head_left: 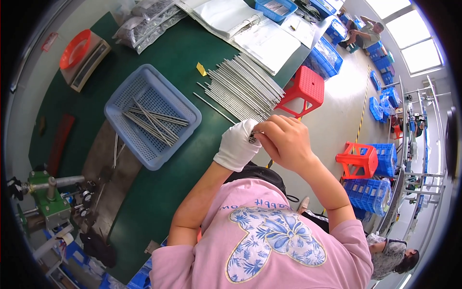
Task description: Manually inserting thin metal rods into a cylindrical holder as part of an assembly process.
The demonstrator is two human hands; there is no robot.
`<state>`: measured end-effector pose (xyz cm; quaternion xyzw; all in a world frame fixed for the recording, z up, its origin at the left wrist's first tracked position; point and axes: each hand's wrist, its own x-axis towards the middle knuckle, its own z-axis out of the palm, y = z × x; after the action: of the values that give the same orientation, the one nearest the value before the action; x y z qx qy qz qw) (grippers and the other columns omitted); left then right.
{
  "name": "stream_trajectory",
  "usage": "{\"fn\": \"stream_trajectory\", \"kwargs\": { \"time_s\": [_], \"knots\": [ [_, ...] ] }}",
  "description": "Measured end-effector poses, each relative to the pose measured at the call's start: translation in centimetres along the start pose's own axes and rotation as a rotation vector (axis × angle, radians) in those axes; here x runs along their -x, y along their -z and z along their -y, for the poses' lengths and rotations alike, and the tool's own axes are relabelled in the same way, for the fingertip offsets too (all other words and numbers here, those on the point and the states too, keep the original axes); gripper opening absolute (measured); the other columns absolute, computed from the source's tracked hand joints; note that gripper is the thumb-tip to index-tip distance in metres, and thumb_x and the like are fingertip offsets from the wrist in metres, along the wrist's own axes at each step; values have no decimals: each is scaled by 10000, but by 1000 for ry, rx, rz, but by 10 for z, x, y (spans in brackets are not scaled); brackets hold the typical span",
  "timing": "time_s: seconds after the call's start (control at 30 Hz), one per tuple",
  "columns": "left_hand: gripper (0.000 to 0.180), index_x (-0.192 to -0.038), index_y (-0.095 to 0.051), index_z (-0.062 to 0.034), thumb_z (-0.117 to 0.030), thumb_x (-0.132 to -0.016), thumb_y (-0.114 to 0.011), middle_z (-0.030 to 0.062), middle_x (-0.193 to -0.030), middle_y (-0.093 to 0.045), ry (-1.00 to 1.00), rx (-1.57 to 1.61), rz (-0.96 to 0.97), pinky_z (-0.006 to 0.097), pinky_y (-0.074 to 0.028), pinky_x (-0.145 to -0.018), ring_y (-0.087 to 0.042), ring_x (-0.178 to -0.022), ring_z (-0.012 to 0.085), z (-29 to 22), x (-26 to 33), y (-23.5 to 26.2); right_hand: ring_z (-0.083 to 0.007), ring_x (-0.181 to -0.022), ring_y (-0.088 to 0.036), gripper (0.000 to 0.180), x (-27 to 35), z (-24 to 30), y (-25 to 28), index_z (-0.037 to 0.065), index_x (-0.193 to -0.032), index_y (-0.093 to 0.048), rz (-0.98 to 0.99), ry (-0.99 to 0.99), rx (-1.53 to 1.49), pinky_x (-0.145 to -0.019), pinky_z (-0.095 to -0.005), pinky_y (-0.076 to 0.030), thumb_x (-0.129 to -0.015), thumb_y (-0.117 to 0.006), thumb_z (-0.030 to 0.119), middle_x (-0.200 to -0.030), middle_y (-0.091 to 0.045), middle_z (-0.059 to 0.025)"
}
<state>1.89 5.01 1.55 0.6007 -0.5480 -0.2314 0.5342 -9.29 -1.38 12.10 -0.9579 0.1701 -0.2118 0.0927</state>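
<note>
At the near edge of a green worktop (159, 183), a worker's gloved left hand (237, 144) and bare right hand (285, 140) meet, fingers pinched shut on a small dark metal part (253, 138), apparently mid-fitting; the next move looks to call for a steady, fine grip. Just beyond lies a row of thin metal rods (243, 86), with more in a blue basket (144, 94) to the left, red stools (304, 89) and blue crates (368, 190) lining the pale floor on the right.

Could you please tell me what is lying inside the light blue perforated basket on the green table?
The blue basket holds a loose handful of thin metal rods, crossing each other near its middle. The rest of its perforated floor shows bare; nothing appears hidden beneath the rods.
</note>
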Motion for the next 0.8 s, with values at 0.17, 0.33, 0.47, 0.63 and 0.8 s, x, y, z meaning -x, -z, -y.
{"fn": "stream_trajectory", "kwargs": {
  "time_s": [0.17,0.33,0.47,0.63,0.8],
  "knots": [
    [147,-846,-554,-83,-163,-750,-632,121,-728,-595,-1,4,-30,403,-481,-605,-585,-703,335,-3,-1,1,-218,-572,-539,103,2,-3,0,85,-822,-584,-68,41,-22,-513,-319,-411,-751,-659,88,-672,-539,-36],
    [136,-822,-548,-76,-164,-754,-627,121,-718,-591,5,12,-35,407,-478,-596,-581,-690,334,-3,-1,2,-200,-563,-537,81,-1,-1,-1,106,-772,-570,-122,33,-21,-519,-310,-421,-755,-647,124,-655,-518,-22],
    [148,-825,-545,-77,-180,-760,-628,122,-716,-590,15,-26,-44,413,-476,-592,-579,-685,337,-1,-1,0,-203,-557,-534,84,0,-6,-4,104,-773,-569,-140,25,-40,-508,-310,-417,-752,-648,118,-651,-515,-22],
    [162,-833,-543,-78,-196,-764,-630,125,-719,-590,6,2,-50,416,-476,-593,-580,-689,340,-4,-2,1,-202,-554,-531,85,0,-7,-4,104,-774,-571,-134,25,-59,-502,-314,-412,-749,-651,117,-651,-511,-22],
    [145,-831,-546,-80,-158,-743,-631,125,-725,-594,-5,-13,-33,408,-482,-602,-585,-700,341,0,-2,1,-213,-551,-538,107,-1,-3,-3,73,-805,-594,-63,66,-19,-490,-320,-409,-729,-668,60,-670,-544,-40]
  ]
}}
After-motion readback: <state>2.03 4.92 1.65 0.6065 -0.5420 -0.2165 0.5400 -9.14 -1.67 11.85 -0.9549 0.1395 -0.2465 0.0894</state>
